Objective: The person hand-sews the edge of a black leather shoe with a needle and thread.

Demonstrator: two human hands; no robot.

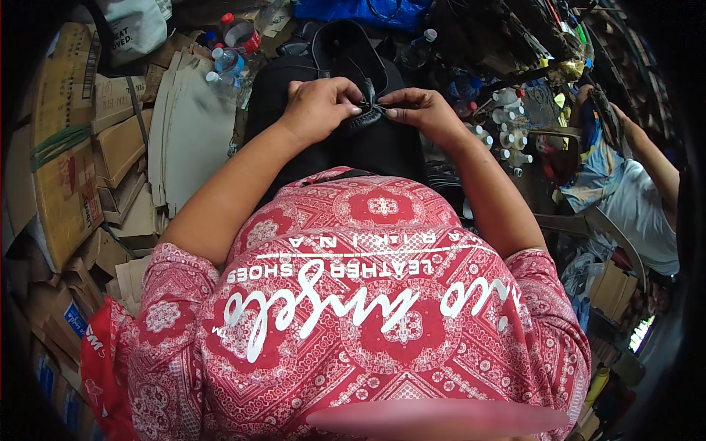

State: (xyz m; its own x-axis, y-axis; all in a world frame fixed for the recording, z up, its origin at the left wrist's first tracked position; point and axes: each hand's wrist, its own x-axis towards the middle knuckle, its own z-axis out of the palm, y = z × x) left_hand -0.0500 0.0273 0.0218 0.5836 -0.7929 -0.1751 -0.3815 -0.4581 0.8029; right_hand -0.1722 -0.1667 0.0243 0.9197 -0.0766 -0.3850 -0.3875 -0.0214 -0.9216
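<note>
On my lap, over black trousers, lies a black leather piece that looks like a shoe upper. Its larger part curves away from me in an open loop, and thin dark threads or cords run over it. My left hand pinches the near, gathered end from the left, thumb against fingertips. From the right, my right hand pinches the same end, a short gap from the left fingertips. Whether each pinch is on the leather or on a thread is too small to tell.
At left stand stacked cardboard boxes and pale curved sheets. Plastic bottles lie ahead left; several small white-capped bottles stand at right. Another person in a white shirt sits at far right beside cluttered shelving.
</note>
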